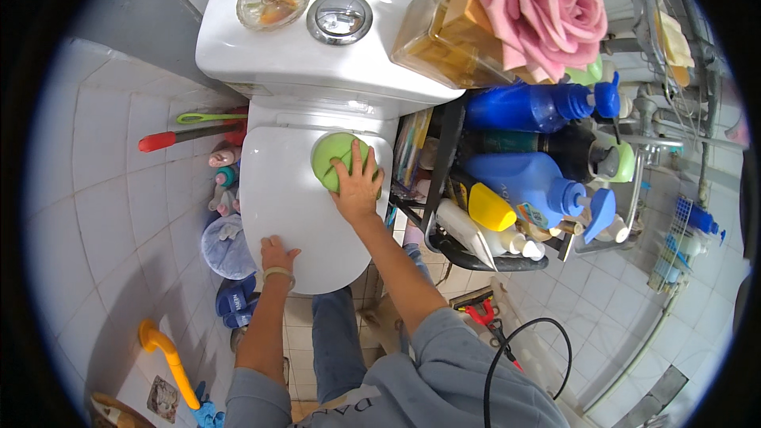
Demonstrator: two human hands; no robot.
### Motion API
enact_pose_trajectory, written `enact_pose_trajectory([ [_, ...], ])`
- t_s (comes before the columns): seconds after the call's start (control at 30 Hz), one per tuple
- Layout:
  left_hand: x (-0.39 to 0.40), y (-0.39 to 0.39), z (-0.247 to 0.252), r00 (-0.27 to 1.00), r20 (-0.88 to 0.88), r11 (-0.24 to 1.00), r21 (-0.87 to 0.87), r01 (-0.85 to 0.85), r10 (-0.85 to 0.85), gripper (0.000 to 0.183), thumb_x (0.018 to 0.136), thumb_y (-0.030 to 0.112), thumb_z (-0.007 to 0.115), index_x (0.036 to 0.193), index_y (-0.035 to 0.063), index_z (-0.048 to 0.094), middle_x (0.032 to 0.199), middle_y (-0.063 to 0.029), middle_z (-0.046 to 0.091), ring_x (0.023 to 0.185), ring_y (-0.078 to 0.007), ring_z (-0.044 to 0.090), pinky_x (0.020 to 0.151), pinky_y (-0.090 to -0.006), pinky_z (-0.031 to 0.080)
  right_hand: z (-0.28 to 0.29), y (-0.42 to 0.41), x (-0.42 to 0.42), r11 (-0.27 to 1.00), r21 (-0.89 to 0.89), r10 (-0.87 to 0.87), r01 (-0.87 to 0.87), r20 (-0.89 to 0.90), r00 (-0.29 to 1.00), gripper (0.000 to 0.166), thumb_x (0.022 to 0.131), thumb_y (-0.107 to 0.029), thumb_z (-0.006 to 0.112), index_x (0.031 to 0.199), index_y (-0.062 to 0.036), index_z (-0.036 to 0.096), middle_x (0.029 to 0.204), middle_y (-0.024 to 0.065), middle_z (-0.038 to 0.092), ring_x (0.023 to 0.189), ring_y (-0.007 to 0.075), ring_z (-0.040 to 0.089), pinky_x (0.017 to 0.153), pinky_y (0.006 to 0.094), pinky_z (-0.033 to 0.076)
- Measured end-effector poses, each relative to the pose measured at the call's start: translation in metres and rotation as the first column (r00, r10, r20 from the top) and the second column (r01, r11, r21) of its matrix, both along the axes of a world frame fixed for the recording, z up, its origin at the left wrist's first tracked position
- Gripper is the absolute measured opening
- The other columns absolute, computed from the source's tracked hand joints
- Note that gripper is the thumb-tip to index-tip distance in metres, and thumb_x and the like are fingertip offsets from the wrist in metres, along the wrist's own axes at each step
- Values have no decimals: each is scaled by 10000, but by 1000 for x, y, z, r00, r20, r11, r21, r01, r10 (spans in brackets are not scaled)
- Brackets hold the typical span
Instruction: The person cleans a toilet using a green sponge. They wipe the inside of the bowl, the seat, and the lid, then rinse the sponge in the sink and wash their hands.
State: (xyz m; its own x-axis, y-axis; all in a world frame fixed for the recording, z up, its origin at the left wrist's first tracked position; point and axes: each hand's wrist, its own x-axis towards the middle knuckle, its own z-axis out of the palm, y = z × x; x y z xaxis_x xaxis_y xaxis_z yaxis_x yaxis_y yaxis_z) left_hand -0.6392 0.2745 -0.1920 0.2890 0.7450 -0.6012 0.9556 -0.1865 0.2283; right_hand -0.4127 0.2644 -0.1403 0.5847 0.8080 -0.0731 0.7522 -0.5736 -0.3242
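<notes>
My right hand [358,190] presses a round, folded green cleaning cloth [327,151] onto the closed white toilet lid [297,190], near its hinge end on the right. The fingers are spread over the cloth and cover part of it. On the lid's lower left edge rests my left hand [277,258], with nothing seen in it and a band around the wrist. Behind the lid stands the white cistern [250,59], which has a round chrome flush button [339,18] on top.
A glass dish [273,0] and a clear box with a pink artificial rose [544,12] stand on the cistern. At right, a black rack [443,160] holds several bottles. Left of the toilet are a red-handled tool [157,141], a lined bin [229,246] and blue slippers [235,300].
</notes>
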Motion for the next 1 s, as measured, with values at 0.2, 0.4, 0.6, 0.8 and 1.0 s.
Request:
enact_pose_trajectory([
  [0.2,-5,-2,-3,1000,4,1000,1,14,-14,520,586,246,725,928,11,412,967,-171,413,874,-344,466,723,-399,426,-5,12,52,928,308,-197,209,-69,978,433,586,78,550,965,-130,554,966,101,529,889,319,471,775,384,405],
  [0.4,-6,-4,-9,998,40,997,52,50,-52,533,585,274,720,934,21,406,957,-167,409,870,-337,465,706,-394,431,-31,43,77,900,-362,-226,242,88,970,240,777,-236,460,901,-79,594,1023,102,556,1018,315,424,765,496,353],
  [0.6,-3,-4,-10,997,33,996,62,71,-73,537,585,296,717,929,27,404,946,-151,410,864,-316,469,701,-381,436,-29,123,36,876,-472,-183,99,-134,974,176,735,-168,490,820,-84,619,878,82,606,983,260,475,705,374,410],
  [0.8,-4,-5,-5,999,9,998,47,43,-43,532,584,291,717,921,22,406,935,-153,411,850,-319,466,703,-383,430,-25,168,-16,994,-92,32,-50,-186,982,165,710,-102,468,836,-91,575,832,151,603,875,350,522,673,408,443],
  [1.0,-10,-7,-8,999,51,998,69,2,-6,532,585,292,717,924,20,409,936,-155,415,857,-333,466,717,-393,423,-23,98,24,936,-292,-179,196,85,980,181,727,-129,492,869,-77,590,926,94,586,925,276,473,724,393,372],
])
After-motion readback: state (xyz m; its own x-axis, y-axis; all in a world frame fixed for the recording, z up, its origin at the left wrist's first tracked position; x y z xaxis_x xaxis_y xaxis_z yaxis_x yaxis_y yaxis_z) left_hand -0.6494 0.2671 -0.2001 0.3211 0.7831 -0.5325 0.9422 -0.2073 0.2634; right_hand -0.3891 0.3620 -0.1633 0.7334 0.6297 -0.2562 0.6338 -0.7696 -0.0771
